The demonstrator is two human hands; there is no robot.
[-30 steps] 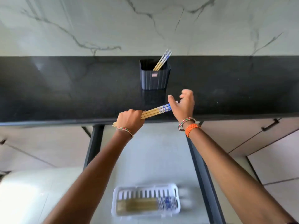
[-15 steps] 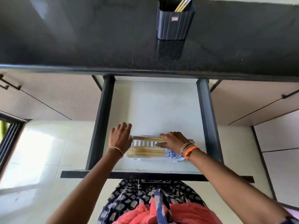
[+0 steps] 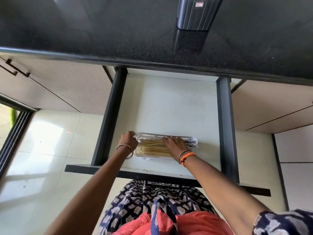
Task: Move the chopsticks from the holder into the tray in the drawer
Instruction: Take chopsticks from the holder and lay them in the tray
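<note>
A clear white tray (image 3: 194, 139) lies in the open drawer (image 3: 169, 102), near its front. Several wooden chopsticks (image 3: 152, 149) lie lengthwise in it, their blue patterned ends to the right. My left hand (image 3: 129, 140) is curled over the tray's left end. My right hand (image 3: 174, 144) lies flat on the chopsticks with its fingers stretched out, hiding their right part. The dark ribbed holder (image 3: 194, 16) stands on the black countertop (image 3: 101, 31) at the top edge; its opening is cut off from view.
The drawer has dark side rails (image 3: 110, 116) and a dark front panel (image 3: 118, 170). Closed cabinet fronts with dark handles (image 3: 15, 67) flank it. A pale tiled floor (image 3: 42, 150) lies below on the left.
Both hands brought a bundle of chopsticks down from the countertop into the tray. The chopsticks now lie in it, and my view has tilted down to the drawer.
</note>
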